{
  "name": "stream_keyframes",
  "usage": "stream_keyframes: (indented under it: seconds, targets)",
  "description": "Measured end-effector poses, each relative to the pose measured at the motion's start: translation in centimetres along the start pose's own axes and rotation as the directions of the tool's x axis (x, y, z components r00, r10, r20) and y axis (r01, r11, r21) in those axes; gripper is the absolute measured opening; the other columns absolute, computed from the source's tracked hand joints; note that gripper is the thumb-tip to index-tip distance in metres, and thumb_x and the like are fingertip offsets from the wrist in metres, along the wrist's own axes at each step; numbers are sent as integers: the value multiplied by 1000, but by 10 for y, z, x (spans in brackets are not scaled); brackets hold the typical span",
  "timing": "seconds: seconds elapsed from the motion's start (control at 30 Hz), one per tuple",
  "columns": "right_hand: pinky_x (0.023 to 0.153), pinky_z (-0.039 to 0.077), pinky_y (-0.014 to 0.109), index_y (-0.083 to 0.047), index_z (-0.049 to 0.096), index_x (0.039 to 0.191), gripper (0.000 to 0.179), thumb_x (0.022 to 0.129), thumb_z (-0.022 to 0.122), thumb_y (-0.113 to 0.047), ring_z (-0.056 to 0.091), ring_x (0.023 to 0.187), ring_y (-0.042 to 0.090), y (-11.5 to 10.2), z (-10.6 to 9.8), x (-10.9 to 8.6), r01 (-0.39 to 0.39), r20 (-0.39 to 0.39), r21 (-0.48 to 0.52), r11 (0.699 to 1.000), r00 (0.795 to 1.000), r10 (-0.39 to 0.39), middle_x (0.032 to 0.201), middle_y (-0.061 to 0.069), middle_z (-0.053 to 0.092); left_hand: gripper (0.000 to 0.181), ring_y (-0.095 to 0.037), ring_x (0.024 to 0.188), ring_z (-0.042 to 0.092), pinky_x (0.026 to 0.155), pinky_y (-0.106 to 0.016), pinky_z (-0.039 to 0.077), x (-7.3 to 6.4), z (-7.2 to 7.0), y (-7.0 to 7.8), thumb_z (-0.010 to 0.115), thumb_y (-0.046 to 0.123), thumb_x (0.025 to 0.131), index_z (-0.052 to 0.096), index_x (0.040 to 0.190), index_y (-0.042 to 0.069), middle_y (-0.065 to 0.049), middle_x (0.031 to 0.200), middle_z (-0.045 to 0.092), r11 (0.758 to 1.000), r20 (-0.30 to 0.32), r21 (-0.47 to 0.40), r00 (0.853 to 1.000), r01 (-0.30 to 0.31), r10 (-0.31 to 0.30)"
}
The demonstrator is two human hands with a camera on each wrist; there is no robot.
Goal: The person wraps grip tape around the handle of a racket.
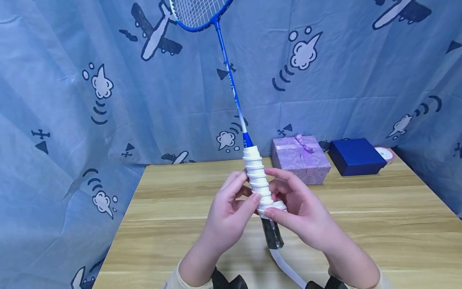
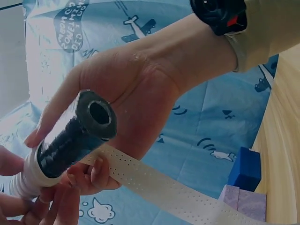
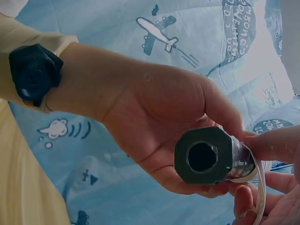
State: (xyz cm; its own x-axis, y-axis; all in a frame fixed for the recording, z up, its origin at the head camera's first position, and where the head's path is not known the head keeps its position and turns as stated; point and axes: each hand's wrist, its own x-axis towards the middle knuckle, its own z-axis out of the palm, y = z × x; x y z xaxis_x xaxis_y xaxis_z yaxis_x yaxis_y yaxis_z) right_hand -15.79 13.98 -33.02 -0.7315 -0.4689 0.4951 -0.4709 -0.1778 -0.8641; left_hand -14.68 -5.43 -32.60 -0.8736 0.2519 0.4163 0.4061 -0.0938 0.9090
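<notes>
A blue and white badminton racket points up and away, its head cut off by the top of the head view. White overgrip tape winds in overlapping turns round the upper handle. Below it, the black handle end is bare, with a hollow butt in the right wrist view. My left hand grips the wrapped part, thumb on the lower turns. My right hand pinches the tape at the lowest turn. A loose perforated tail hangs from it, passing its curled fingers.
A lilac gift box with a ribbon stands at the back of the wooden table. Right of it are a dark blue box and a pink and white roll. A blue printed curtain surrounds the table.
</notes>
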Motion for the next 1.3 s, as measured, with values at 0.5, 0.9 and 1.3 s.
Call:
stream_keyframes:
  seconds: [0.5,0.9,1.3]
  targets:
    - [80,54,22,-10,37,155,79,88,71,14,59,94,19,3,10,2,-30,-61,-164,986,998,20,112,17,63,47,-21,99,64,65,-28,62,2,2,-2,79,5,88,67,131,17,-2,109,69,991,-198,116,979,73,-49]
    - [81,57,27,0,27,158,74,94,61,16,62,97,23,4,-2,0,-42,95,-7,999,995,43,120,11,66,45,-17,83,65,73,-28,64,3,-4,1,64,-2,95,58,139,0,-21,119,59,990,-38,-91,993,105,-108]
    - [85,59,29,1,22,159,80,92,60,19,67,103,23,4,-2,1,-38,130,79,996,991,28,119,14,64,40,-15,86,62,69,-23,61,4,-6,2,57,-1,97,55,136,-6,-21,118,56,986,14,-129,995,102,-101]
